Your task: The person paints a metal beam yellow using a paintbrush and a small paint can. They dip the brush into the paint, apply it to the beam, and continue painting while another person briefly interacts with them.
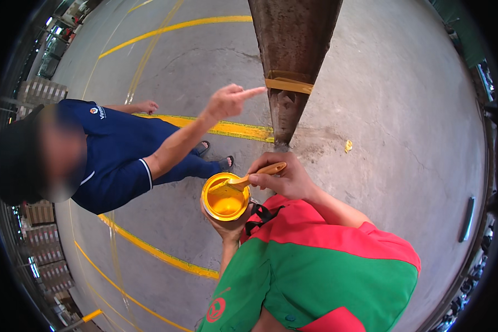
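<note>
My left hand (pixel 229 226) is wrapped round a can of yellow paint (pixel 227 206), holding it from below and the side. A paintbrush (pixel 268 169) with a wooden handle is gripped in my right hand (pixel 285 180), and its bristle end rests inside the can at the far rim. Beyond my hands stands a rusty brown steel column (pixel 293 47) with a band of tan tape (pixel 289 84) round it. A co-worker's hand (pixel 229 103) points a finger at the column by the tape.
The co-worker (pixel 122 146), in dark blue clothes and sandals, stands close on my left. Yellow lines (pixel 166 255) run across the grey concrete floor (pixel 382 94). A crumpled yellow scrap (pixel 348 146) lies right of the column's base. Stacked boxes (pixel 43 243) line the far left.
</note>
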The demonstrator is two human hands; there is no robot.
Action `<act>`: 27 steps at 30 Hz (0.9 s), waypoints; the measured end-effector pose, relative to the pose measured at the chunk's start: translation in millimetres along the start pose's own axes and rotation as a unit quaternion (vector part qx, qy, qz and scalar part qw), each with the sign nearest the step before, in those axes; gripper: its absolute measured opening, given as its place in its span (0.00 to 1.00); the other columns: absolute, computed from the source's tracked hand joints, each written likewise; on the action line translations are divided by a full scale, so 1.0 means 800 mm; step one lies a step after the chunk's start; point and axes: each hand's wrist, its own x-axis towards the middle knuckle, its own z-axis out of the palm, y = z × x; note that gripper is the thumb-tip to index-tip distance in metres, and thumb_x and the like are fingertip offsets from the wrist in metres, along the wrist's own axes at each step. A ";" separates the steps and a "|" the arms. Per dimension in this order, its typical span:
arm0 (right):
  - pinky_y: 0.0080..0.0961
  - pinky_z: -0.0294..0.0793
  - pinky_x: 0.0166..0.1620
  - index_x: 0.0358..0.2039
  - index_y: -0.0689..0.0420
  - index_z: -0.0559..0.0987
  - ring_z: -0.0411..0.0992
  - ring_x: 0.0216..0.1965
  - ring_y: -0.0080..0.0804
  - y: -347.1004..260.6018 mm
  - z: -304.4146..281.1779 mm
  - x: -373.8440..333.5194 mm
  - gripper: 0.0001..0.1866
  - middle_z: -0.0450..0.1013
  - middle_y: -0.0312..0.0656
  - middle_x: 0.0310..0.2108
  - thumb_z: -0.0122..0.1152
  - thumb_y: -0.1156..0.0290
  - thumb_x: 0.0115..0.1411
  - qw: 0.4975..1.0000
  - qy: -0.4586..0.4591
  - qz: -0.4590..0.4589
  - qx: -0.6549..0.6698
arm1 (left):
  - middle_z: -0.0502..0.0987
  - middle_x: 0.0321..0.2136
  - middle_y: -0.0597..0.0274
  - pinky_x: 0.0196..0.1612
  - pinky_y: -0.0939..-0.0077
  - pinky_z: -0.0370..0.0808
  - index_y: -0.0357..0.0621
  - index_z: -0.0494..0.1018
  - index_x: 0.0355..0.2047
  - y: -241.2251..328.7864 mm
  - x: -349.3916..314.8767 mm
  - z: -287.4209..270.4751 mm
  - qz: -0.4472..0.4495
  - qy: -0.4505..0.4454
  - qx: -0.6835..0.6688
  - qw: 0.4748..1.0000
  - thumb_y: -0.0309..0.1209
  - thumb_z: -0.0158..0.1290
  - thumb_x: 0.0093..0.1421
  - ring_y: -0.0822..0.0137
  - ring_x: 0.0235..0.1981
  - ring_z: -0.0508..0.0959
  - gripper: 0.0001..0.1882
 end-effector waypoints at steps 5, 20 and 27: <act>0.21 0.74 0.33 0.37 0.62 0.82 0.74 0.29 0.19 0.001 0.001 0.004 0.09 0.79 0.37 0.29 0.69 0.69 0.63 0.998 -0.005 -0.040 -0.053 | 0.64 0.59 0.51 0.67 0.59 0.65 0.38 0.50 0.68 0.004 -0.001 0.002 0.002 0.009 -0.016 1.000 0.30 0.79 0.37 0.56 0.61 0.68 0.63; 0.30 0.77 0.51 0.40 0.54 0.76 0.70 0.54 0.34 -0.033 0.044 -0.046 0.13 0.74 0.35 0.45 0.62 0.71 0.53 0.795 -0.202 -0.261 -0.508 | 0.63 0.63 0.47 0.66 0.56 0.66 0.37 0.47 0.69 -0.018 0.017 0.011 0.039 0.021 0.082 0.996 0.44 0.74 0.47 0.53 0.62 0.70 0.59; 0.32 0.76 0.51 0.62 0.56 0.72 0.75 0.51 0.40 -0.041 -0.046 -0.035 0.29 0.77 0.44 0.49 0.59 0.81 0.58 0.964 -0.077 -0.200 -0.160 | 0.64 0.63 0.52 0.68 0.57 0.64 0.38 0.48 0.69 -0.028 0.027 0.010 0.120 0.025 0.085 0.989 0.38 0.78 0.41 0.55 0.63 0.69 0.63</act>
